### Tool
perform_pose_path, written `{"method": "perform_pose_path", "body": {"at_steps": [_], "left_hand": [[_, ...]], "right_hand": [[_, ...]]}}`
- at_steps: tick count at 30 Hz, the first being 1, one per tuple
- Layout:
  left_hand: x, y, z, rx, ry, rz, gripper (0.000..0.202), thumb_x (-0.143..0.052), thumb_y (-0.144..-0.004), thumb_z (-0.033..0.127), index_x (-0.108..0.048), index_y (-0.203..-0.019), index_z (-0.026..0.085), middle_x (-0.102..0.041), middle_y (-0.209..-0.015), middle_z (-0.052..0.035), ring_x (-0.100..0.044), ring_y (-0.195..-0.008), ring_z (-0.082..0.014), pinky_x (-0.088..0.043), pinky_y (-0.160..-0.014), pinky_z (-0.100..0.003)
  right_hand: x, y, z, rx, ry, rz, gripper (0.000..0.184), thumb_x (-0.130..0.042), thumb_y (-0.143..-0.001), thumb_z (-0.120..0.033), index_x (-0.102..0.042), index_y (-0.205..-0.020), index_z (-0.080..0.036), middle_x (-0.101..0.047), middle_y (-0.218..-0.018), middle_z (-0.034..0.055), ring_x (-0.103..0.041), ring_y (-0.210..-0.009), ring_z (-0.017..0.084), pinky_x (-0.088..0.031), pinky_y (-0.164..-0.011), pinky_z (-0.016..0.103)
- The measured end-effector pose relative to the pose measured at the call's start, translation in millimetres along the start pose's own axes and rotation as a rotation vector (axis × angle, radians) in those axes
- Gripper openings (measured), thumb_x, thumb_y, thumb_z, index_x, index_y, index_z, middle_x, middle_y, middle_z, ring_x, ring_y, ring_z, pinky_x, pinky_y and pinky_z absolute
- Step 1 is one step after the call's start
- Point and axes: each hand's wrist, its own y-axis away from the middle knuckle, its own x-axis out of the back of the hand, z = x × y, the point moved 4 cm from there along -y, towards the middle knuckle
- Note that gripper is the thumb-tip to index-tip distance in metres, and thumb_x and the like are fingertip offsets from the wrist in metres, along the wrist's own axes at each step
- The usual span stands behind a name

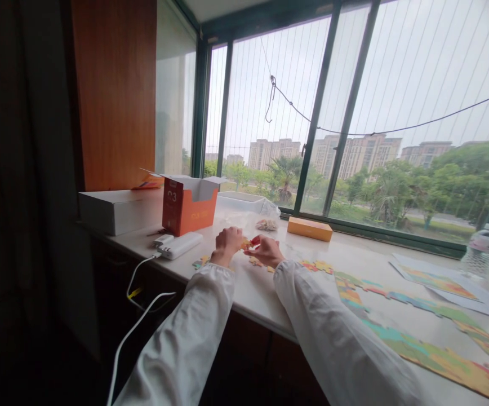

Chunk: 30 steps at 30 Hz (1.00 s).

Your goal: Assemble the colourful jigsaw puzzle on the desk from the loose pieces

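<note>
Head view: I am recording the left hand and right hand closing together on a small orange jigsaw piece, holding it just above a white marble surface. Loose multicoloured cardboard pieces are lying just beside the hands; a joined multicoloured puzzle section is extending rightward.

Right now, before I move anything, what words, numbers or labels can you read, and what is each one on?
"03" (possibly "O3"), in large white characters on the side of the orange-and-red cardboard box.
Yellow print lower on that box: too blurred to read.
Label on the clear plastic water bottle: too blurred to read.
</note>
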Motion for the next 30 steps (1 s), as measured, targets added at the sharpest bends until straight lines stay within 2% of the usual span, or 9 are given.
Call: {"method": "perform_pose_path", "body": {"at_steps": [4,8,11,14,19,21,24,27,30], "left_hand": [[2.8,4.7,21.4,-0.219,0.089,0.088,0.038,-0.041,-0.097,0.044,-0.074,-0.1,0.025,-0.076,-0.101,-0.0088,-0.07,-0.096,-0.0233,-0.049,-0.081,-0.03],[-0.6,11.0,40.9,-0.368,0.095,0.021,0.035,-0.045,-0.097,0.044,-0.074,-0.093,0.026,-0.076,-0.094,-0.0053,-0.07,-0.093,-0.0207,-0.048,-0.081,-0.027],[2.4,11.6,41.7,-0.324,-0.017,0.021,0.039,-0.042,-0.099,0.045,-0.074,-0.089,0.025,-0.076,-0.093,-0.0069,-0.07,-0.094,-0.0221,-0.047,-0.081,-0.028],[11.5,9.6,36.3,-0.252,-0.105,0.082,0.038,-0.041,-0.1,0.043,-0.073,-0.095,0.025,-0.075,-0.095,-0.0086,-0.07,-0.094,-0.0221,-0.047,-0.08,-0.028],[26.4,12.2,46.0,-0.183,-0.01,0.231,0.039,-0.038,-0.101,0.042,-0.072,-0.099,0.022,-0.076,-0.093,-0.0095,-0.07,-0.088,-0.0216,-0.046,-0.075,-0.027],[25.0,17.2,63.8,-0.181,0.097,0.235,0.041,-0.038,-0.101,0.041,-0.073,-0.095,0.022,-0.077,-0.093,-0.0091,-0.07,-0.087,-0.0216,-0.045,-0.073,-0.027],[16.1,27.7,105.4,-0.213,0.246,0.189,0.04,-0.041,-0.099,0.04,-0.075,-0.089,0.022,-0.077,-0.091,-0.009,-0.07,-0.087,-0.0226,-0.045,-0.073,-0.028],[6.2,38.8,156.7,-0.278,0.372,0.139,0.041,-0.042,-0.099,0.041,-0.076,-0.086,0.021,-0.077,-0.089,-0.0092,-0.07,-0.087,-0.0218,-0.045,-0.075,-0.028],[-4.8,47.4,205.3,-0.305,0.459,0.101,0.044,-0.041,-0.1,0.04,-0.077,-0.085,0.02,-0.077,-0.088,-0.0098,-0.07,-0.085,-0.0212,-0.046,-0.077,-0.029]], "right_hand": [[24.9,1.0,12.0,-0.013,-0.246,0.061,0.022,-0.073,-0.077,-0.022,-0.066,-0.098,-0.022,-0.076,-0.085,0.0024,-0.072,-0.085,0.02,-0.051,-0.08,0.033],[49.1,7.9,32.3,-0.054,-0.299,0.078,0.018,-0.073,-0.077,-0.02,-0.067,-0.094,-0.021,-0.075,-0.081,0.0017,-0.072,-0.079,0.018,-0.054,-0.074,0.03],[55.8,20.8,40.6,-0.056,-0.217,0.043,0.021,-0.076,-0.076,-0.028,-0.068,-0.094,-0.023,-0.075,-0.083,0.0007,-0.07,-0.077,0.017,-0.054,-0.074,0.03],[54.4,35.0,38.9,-0.018,-0.189,-0.025,0.023,-0.078,-0.076,-0.035,-0.069,-0.094,-0.023,-0.074,-0.088,0.0013,-0.069,-0.078,0.016,-0.054,-0.073,0.029],[67.0,47.6,29.5,0.087,-0.27,-0.063,0.033,-0.077,-0.076,-0.045,-0.07,-0.099,-0.023,-0.075,-0.088,0.0018,-0.07,-0.078,0.017,-0.054,-0.071,0.028],[81.4,49.7,31.5,0.108,-0.32,-0.05,0.038,-0.075,-0.077,-0.052,-0.07,-0.101,-0.023,-0.075,-0.086,0.0026,-0.07,-0.079,0.019,-0.054,-0.07,0.029],[110.7,54.2,44.6,0.122,-0.395,0.003,0.042,-0.069,-0.08,-0.058,-0.07,-0.1,-0.021,-0.076,-0.083,0.0046,-0.072,-0.08,0.02,-0.054,-0.07,0.03],[146.2,63.3,70.4,0.095,-0.387,0.104,0.042,-0.068,-0.081,-0.058,-0.071,-0.096,-0.019,-0.076,-0.087,0.0068,-0.072,-0.082,0.021,-0.055,-0.074,0.032],[180.2,78.7,107.2,-0.027,-0.344,0.168,0.048,-0.071,-0.077,-0.062,-0.07,-0.098,-0.019,-0.076,-0.091,0.008,-0.07,-0.082,0.02,-0.053,-0.071,0.03]]}}
